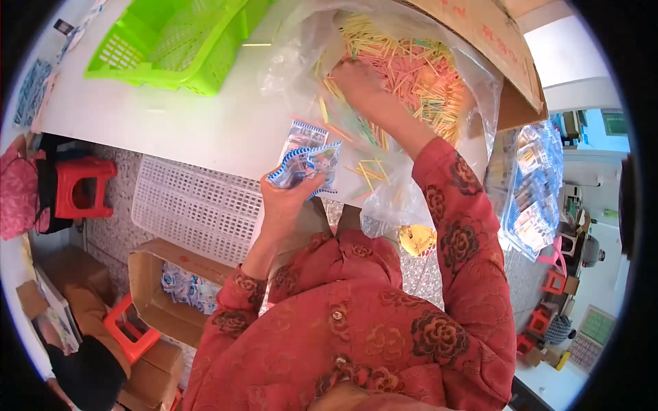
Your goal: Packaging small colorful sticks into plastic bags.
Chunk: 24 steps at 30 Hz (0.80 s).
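Note:
My left hand [291,200] is closed on a small clear packet [305,166] with blue-and-white striped edges; its mouth gapes a little. Another packet [306,132] of the same kind lies just behind it at the table edge. My right hand [361,83] rests at the left side of a heap of thin coloured sticks [418,72], pink, yellow and green. Its fingers curl down among the sticks, and what they grip is hidden. Under the heap spreads a clear plastic bag [291,68], which comes out of a cardboard box [490,34].
A green basket [205,75] stands at the back left of the white table [199,130]. Below are a white plastic crate [192,198], a carton [151,288] of packets and red stools [82,188]. Right of the table hangs a bag of packets [531,185]. People sit at left.

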{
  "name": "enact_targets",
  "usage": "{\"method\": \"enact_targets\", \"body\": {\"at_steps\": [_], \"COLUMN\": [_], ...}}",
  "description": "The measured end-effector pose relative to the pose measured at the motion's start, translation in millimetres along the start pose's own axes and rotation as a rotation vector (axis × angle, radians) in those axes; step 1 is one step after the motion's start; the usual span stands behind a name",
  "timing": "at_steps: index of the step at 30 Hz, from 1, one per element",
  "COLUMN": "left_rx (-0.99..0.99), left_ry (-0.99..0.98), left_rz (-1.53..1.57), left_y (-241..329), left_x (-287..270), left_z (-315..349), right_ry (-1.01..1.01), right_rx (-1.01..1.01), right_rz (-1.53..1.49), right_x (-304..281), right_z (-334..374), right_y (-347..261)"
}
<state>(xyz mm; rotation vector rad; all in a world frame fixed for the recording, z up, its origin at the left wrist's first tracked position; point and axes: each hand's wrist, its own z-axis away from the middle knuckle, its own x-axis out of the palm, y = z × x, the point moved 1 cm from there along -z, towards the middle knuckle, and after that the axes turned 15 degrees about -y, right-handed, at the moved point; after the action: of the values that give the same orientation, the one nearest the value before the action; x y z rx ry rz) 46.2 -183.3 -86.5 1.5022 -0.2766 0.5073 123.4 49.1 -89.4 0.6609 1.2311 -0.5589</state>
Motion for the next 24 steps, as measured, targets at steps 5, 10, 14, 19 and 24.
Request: {"method": "enact_targets", "body": {"at_steps": [5, 10, 14, 19, 24], "left_rx": [0.003, 0.011, 0.008, 0.015, 0.031], "left_ry": [-0.018, -0.015, -0.011, -0.026, -0.060], "left_rz": [-0.011, -0.015, -0.014, -0.033, -0.082], "left_y": [-1.8, -1.3, -0.9, 1.8, 2.5], "left_x": [0.8, 3.5, 6.8, 10.8, 12.9], "left_z": [-0.3, 1.2, 2.0, 7.0, 6.0], "right_ry": [0.049, 0.123, 0.069, 0.189, 0.103], "right_rx": [-0.042, -0.039, -0.064, 0.025, 0.009], "right_rz": [0.064, 0.008, -0.141, -0.626, -1.297], "right_x": [7.6, 11.7, 9.1, -5.0, -12.2], "right_z": [-1.5, 1.4, 7.2, 40.6, 89.3], "right_y": [-1.8, 6.3, 25.9, 73.4, 93.3]}}
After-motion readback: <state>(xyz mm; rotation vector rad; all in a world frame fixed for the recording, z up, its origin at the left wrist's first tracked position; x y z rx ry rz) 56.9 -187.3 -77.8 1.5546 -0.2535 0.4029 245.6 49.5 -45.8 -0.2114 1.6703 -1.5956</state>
